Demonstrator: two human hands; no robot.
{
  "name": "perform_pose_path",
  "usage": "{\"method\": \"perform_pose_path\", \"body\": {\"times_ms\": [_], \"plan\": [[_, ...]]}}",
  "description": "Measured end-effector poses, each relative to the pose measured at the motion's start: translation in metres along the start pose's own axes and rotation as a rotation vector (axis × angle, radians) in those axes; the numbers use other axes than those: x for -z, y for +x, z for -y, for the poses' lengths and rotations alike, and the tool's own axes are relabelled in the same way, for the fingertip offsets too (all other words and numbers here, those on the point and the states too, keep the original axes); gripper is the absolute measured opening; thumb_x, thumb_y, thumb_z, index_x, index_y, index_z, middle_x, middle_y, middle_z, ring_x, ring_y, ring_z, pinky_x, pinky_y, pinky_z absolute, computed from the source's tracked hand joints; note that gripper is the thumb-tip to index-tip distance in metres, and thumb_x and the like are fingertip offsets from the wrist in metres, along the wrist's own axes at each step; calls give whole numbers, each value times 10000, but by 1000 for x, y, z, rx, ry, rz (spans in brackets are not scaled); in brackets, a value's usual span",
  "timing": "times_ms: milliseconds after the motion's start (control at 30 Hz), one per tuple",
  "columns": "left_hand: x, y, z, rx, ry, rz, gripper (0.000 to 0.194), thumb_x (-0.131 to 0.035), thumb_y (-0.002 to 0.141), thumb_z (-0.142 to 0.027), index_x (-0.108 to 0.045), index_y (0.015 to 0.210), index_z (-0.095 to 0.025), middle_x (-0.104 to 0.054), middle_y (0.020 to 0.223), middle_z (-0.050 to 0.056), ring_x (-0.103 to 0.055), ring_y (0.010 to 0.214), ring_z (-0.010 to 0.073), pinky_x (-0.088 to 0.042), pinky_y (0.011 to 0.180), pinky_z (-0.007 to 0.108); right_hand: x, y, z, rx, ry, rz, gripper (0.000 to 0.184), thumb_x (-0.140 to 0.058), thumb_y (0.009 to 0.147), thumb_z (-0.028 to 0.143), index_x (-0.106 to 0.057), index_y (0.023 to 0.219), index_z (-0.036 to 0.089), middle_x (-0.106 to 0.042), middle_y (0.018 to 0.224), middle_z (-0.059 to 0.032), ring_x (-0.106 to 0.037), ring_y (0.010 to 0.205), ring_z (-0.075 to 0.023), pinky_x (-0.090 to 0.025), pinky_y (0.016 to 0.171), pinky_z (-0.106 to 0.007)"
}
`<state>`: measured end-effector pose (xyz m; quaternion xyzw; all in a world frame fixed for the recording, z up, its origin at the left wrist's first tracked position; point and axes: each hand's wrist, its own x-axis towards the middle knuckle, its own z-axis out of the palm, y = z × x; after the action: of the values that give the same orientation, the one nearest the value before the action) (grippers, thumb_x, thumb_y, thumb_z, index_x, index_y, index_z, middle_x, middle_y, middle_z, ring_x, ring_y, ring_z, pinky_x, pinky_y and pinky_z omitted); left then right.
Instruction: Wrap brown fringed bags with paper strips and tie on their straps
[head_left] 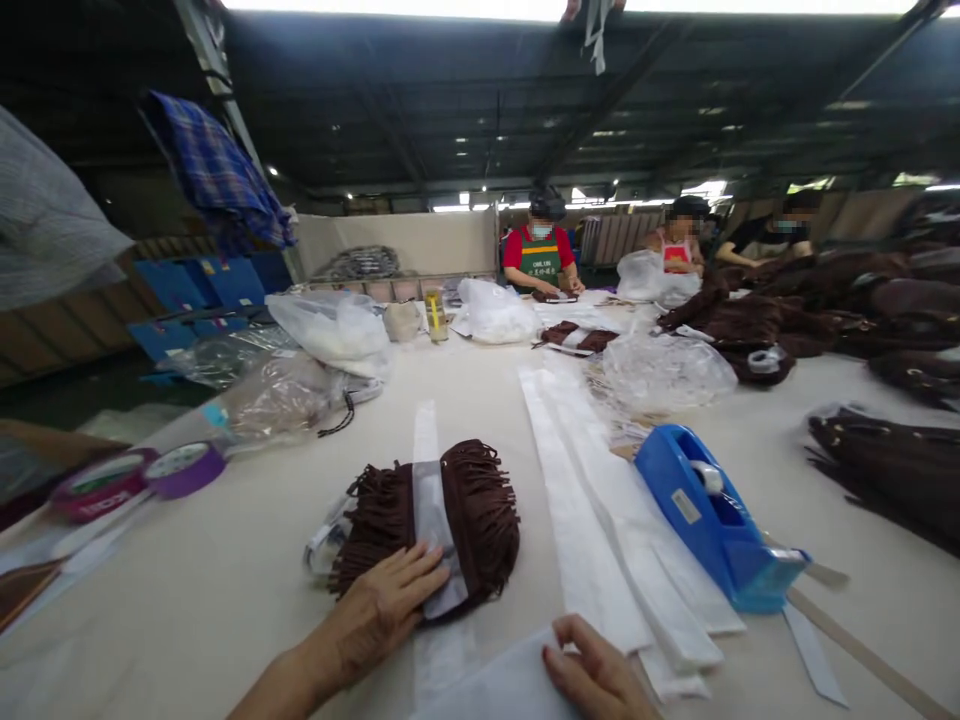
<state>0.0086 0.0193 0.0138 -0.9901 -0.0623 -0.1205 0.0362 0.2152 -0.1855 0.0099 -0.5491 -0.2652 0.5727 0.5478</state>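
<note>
Nearest me, at six o'clock, is a white sheet (495, 685); I have its edge pinched in the right hand (600, 675), at five. Just beyond, at seven, my left hand (384, 595) rests flat, grip open, on a pale band (433, 520) across the fringed brown bundle (487, 500). I judge the work partway: the band is laid over, but the white strip (425, 430) beneath has its far end loose on the surface (247, 540). The tape dispenser (682, 490) stands untouched at four; a co-worker (536, 255) is far off, just past twelve.
</note>
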Motion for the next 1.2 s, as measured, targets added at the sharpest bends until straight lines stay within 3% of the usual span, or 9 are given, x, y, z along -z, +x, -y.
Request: {"method": "perform_pose_path", "body": {"times_ms": [133, 333, 533, 667, 767, 900, 1067, 1200], "plan": [[10, 6, 5, 47, -144, 41, 729, -350, 571, 31, -483, 1243, -218, -543, 1269, 29, -496, 1176, 185, -460, 947, 350, -17, 32, -11, -57, -130, 35, 549, -550, 632, 715, -377, 762, 211, -450, 525, 78, -386, 404, -50, -228, 385, -160], [33, 24, 15, 154, -442, 203, 710, -344, 512, 20, -581, 1132, -232, -555, 1243, -16, -514, 1144, 165, -422, 963, 287, -39, 51, 16, -121, -123, 107, 421, -570, 665, 494, -394, 893, 188, -584, 602, 24, -505, 347, -88, -291, 310, -161], [41, 24, 20, 167, -506, 236, 735, -336, 489, 34, -603, 1124, -223, -557, 1224, -21, -484, 1161, 142, -393, 969, 248, -28, 52, 25, -68, -73, -134, 330, -584, 645, 395, -448, 838, 164, -551, 583, 35, -509, 413, -87, -363, 365, -180], [46, 26, 19, 178, -518, 246, 724, -341, 501, 31, -605, 1126, -222, -548, 1228, -9, -501, 1147, 156, -395, 973, 281, -28, 55, 18, -4, 17, -178, 316, -620, 650, 409, -444, 793, 190, -508, 591, 53, -490, 459, -96, -405, 398, -210], [50, 27, 20, 180, -524, 255, 727, -335, 496, 34, -609, 1122, -216, -549, 1226, 1, -513, 1135, 153, -394, 973, 277, -38, 68, 13, 22, -29, -174, 316, -598, 642, 430, -442, 777, 191, -506, 564, 50, -460, 416, -101, -385, 372, -223], [51, 26, 18, 156, -505, 227, 691, -340, 532, 44, -611, 1115, -210, -558, 1227, 7, -497, 1153, 152, -403, 965, 263, -47, 85, 12, 110, -84, -263, 337, -598, 616, 438, -463, 791, 184, -556, 655, 13, -486, 482, -119, -413, 384, -232], [41, 20, 5, 39, -353, 141, 529, -359, 676, 31, -600, 1094, -186, -558, 1244, 48, -501, 1161, 181, -407, 979, 319, -48, 95, 6, 164, -130, -368, 329, -590, 622, 462, -456, 754, 192, -555, 631, 9, -492, 440, -121, -410, 362, -230], [27, 12, 1, 54, -219, 135, 437, -424, 790, -55, -536, 1192, -186, -527, 1276, 68, -458, 1201, 227, -433, 966, 365, -45, 97, -3, 190, -148, -409, 292, -566, 646, 450, -443, 735, 201, -536, 582, 24, -491, 400, -119, -409, 349, -229]]}}
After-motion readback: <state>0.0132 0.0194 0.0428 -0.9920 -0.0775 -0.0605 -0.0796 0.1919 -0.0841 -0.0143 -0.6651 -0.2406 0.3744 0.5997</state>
